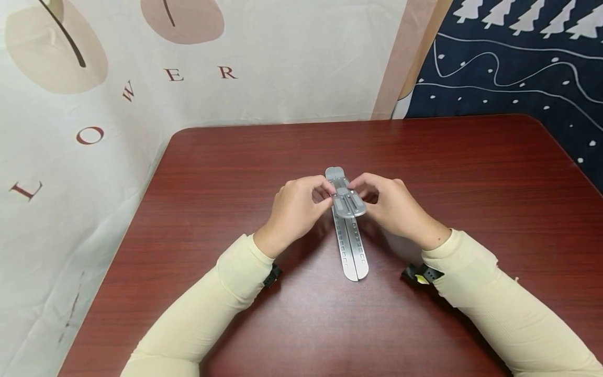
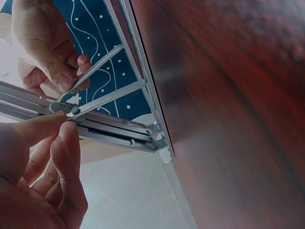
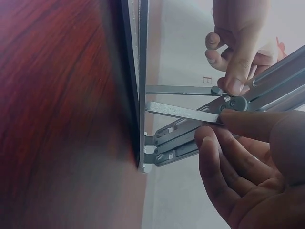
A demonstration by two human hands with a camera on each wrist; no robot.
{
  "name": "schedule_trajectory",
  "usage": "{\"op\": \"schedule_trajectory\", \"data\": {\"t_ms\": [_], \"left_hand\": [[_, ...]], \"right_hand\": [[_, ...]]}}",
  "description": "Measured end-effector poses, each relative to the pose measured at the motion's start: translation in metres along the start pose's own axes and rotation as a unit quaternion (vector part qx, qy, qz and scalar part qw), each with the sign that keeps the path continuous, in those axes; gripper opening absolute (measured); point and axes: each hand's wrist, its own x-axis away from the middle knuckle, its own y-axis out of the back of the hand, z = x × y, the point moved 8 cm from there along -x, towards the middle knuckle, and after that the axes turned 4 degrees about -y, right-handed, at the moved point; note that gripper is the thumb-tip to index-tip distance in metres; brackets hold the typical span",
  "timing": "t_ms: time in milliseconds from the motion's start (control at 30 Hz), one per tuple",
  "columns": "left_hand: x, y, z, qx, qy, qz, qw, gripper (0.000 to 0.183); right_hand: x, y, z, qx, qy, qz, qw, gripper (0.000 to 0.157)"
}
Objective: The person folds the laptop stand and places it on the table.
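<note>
A grey metal folding laptop stand (image 1: pixel 347 256) lies lengthwise on the table, its slotted base flat and its upper arm (image 1: pixel 349 205) raised at a slant. My left hand (image 1: pixel 297 209) is at its left side, thumb and index finger pinching a support strut (image 2: pixel 112 96) near the round pivot. On the opposite side my right hand (image 1: pixel 395 207) pinches the other strut (image 3: pixel 183 112) at its end. Both struts slope between the base and the raised arm in the wrist views. The struts are largely hidden in the head view.
The reddish-brown wooden table (image 1: pixel 226 173) extends around the stand. Behind it hang a white lettered cloth (image 1: pixel 292 63) and a dark blue cloth (image 1: pixel 499 68) with white trees. Dark straps (image 1: pixel 421 273) circle both wrists over cream sleeves.
</note>
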Motion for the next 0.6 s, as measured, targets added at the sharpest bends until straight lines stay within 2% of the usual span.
{"op": "schedule_trajectory", "data": {"t_ms": [600], "left_hand": [[-0.0001, 0.0018, -0.0008, 0.001, 0.002, -0.002, 1.0, 0.008]], "right_hand": [[0.0027, -0.0015, 0.0035, 0.006, 0.025, -0.012, 1.0, 0.029]]}}
